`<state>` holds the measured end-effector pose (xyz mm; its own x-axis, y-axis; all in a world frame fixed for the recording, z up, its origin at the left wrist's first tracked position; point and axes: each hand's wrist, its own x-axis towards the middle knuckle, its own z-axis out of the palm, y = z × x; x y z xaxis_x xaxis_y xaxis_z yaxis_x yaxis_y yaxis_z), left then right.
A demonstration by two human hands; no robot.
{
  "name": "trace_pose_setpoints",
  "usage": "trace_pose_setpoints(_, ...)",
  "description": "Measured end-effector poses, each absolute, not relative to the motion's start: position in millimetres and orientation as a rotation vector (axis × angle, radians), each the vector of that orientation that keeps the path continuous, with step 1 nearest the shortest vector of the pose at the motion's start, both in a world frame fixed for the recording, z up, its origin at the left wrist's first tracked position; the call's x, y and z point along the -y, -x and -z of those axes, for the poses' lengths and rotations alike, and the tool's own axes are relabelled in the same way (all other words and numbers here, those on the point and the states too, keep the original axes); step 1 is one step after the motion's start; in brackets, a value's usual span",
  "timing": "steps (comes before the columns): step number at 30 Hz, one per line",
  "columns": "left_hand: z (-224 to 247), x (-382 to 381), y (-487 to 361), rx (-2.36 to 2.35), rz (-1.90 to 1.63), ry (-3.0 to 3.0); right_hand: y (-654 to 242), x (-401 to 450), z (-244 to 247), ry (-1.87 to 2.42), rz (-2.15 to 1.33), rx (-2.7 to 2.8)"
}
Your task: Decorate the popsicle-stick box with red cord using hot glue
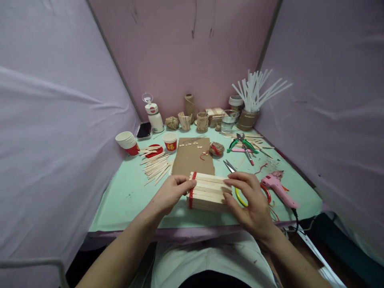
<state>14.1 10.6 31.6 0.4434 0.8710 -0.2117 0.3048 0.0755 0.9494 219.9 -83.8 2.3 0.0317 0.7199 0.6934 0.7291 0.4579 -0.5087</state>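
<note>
A box made of pale wooden craft sticks (208, 187) lies near the table's front edge, with a red band (191, 194) round its left end. My left hand (174, 191) grips that end, its thumb on top by the band and the other fingers mostly hidden. My right hand (250, 202) holds the opposite end between thumb and fingers. Just behind the right hand lie scissors (229, 166) with yellow and red handles, partly covered by it. A brown cardboard sheet (192, 160) is beyond the box, with small pale pieces on it.
A pink glue gun (279, 189) with a cord rests at the right. Green-handled pliers (242, 144) lie behind the scissors. Loose thin sticks (157, 166) and stacked paper cups (127, 142) are at the left. A jar of white glue sticks (250, 118) stands at the back right.
</note>
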Motion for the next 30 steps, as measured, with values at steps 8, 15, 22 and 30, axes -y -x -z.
trace_pose_setpoints(8, -42, 7, -14, -1.028, -0.586, -1.593, -232, 96, 39, 1.268, -0.435, 1.634)
trace_pose_setpoints(15, -44, 2, -10, -0.883, -0.577, -1.59, -230, 90, 38, 1.261, -0.414, 1.563)
trace_pose_setpoints(22, -42, -4, -8, -0.703, -0.618, -1.496, -232, 85, 41, 1.252, -0.18, 1.586)
trace_pose_setpoints(30, -45, 2, -18, -0.948, -0.632, -1.422, -235, 83, 44, 1.095, 0.072, 1.638)
